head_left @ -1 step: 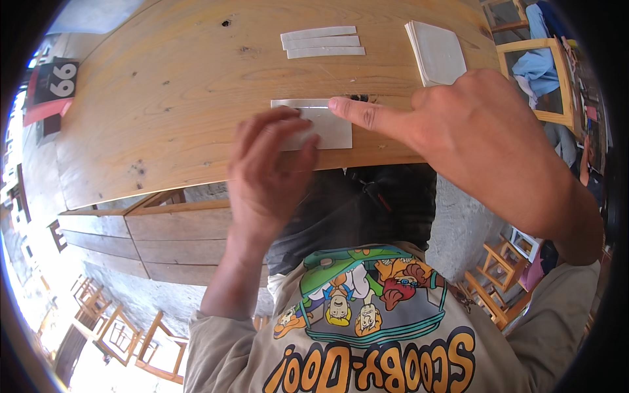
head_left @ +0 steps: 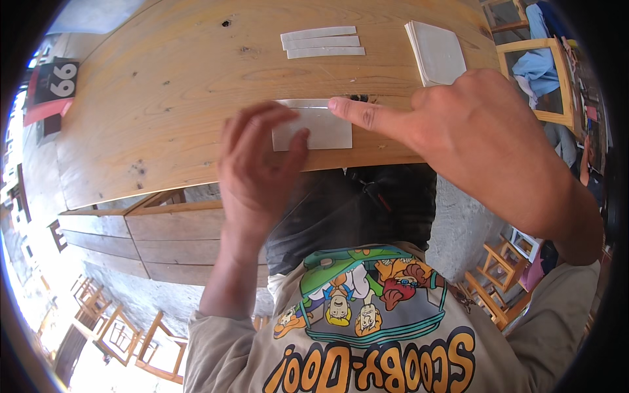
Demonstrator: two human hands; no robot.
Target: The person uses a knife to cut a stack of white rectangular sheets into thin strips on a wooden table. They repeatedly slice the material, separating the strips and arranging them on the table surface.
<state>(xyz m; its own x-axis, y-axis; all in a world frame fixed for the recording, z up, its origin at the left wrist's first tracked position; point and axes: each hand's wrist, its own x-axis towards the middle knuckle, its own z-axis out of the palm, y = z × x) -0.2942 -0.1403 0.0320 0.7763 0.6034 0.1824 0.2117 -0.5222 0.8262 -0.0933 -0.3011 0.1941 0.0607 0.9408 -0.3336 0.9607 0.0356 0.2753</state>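
Note:
A small white sheet of paper (head_left: 321, 131) lies near the table's front edge. Close to its far edge runs a thin, bright line that could be a crease or a cut; I cannot tell which. My right hand (head_left: 485, 124) reaches in from the right, its outstretched index fingertip pressing on the sheet at the right end of that line. Its other fingers are curled and mostly hidden. Over the sheet's left end hovers my left hand (head_left: 252, 164), fingers bent and apart, slightly blurred, with nothing seen in it.
Farther back lie several narrow white paper strips (head_left: 321, 42). A stack of white paper (head_left: 438, 52) rests behind my right hand. A black and red box (head_left: 56, 88) stands at the far left of the wooden table (head_left: 164, 131). Wooden chairs (head_left: 553, 78) stand on the right.
My left hand has shifted a little to the left, uncovering more of the sheet's left end. My right hand stays in place.

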